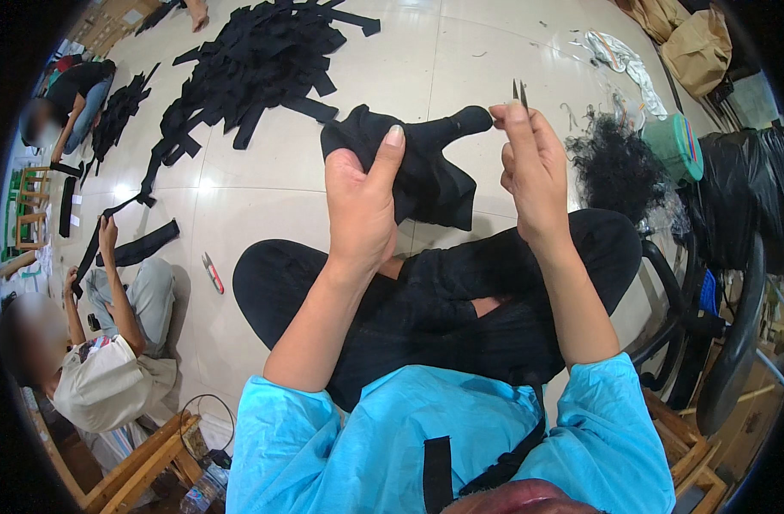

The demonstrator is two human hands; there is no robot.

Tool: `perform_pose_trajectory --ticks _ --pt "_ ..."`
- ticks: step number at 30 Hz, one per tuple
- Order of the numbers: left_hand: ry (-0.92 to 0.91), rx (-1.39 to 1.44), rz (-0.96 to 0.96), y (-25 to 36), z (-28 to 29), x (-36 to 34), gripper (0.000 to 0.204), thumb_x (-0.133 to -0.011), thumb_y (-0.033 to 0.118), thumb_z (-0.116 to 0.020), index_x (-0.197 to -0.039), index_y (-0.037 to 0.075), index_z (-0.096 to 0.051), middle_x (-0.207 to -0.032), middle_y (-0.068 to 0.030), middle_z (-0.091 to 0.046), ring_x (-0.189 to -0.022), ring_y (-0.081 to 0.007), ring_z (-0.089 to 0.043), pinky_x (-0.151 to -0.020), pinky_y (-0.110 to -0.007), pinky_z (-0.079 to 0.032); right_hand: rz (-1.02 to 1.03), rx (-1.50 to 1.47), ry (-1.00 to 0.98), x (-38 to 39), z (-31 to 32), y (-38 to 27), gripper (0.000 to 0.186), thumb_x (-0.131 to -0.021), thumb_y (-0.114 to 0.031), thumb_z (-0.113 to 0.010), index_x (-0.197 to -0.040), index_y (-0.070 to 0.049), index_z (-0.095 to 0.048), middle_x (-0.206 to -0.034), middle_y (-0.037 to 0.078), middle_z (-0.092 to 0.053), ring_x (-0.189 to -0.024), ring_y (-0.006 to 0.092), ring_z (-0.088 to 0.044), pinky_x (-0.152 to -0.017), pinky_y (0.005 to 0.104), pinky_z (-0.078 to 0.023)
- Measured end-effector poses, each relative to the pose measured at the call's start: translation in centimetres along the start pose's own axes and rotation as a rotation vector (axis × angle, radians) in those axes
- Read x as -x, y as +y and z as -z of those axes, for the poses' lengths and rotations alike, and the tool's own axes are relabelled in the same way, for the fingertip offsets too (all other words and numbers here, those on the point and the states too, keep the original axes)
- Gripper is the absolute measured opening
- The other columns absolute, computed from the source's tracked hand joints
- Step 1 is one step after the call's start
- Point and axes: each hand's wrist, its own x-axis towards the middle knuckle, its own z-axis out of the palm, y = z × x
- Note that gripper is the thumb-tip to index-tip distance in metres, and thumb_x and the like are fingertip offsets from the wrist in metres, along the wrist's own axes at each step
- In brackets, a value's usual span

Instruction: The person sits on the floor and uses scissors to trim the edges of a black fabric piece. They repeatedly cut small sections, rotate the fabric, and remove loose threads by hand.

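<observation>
A black fabric piece [426, 167] is gripped in my left hand [360, 210], the thumb pressed on top of it. One narrow rounded end of the fabric stretches right, and a wider flap hangs down over my crossed legs. In my right hand [536, 176] is a small pair of thread snips [520, 92], blades pointing up and away from me; its handles are hidden by the fingers. The right fingertips are close together at the fabric's narrow end. Whether they pinch a thread there is too small to tell.
Black fabric strips [259, 56] lie heaped on the tiled floor ahead. Red-handled snips [212, 272] rest left of my knee. Black thread scraps [619, 167] pile up at right, beside a green stool [673, 147] and a black chair frame [739, 343]. Two people work at left.
</observation>
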Motion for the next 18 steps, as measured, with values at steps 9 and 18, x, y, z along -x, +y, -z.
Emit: perform_pose_trajectory --ticks 9,18 --pt "-0.127 0.074 0.263 0.3 0.5 0.0 0.03 -0.094 0.011 -0.079 -0.113 -0.003 -0.061 -0.107 -0.0145 -0.074 -0.098 -0.0222 -0.074 -0.09 -0.04 -0.061 -0.25 -0.213 -0.232 0.4 0.4 -0.2 0.018 -0.099 -0.02 -0.077 -0.099 -0.006 -0.066 -0.066 -0.011 -0.053 -0.048 -0.0027 -0.04 -0.042 0.0181 -0.025" --pt "-0.059 0.086 0.27 0.3 0.4 0.0 0.029 -0.094 0.004 -0.076 -0.116 -0.001 -0.059 -0.107 -0.0147 -0.074 -0.099 -0.0221 -0.074 -0.092 -0.038 -0.061 -0.195 -0.071 -0.179 0.6 0.1 -0.6 0.028 -0.105 -0.03 -0.068 -0.111 -0.002 -0.069 -0.072 -0.01 -0.051 -0.059 -0.0021 -0.041 -0.05 0.019 -0.029"
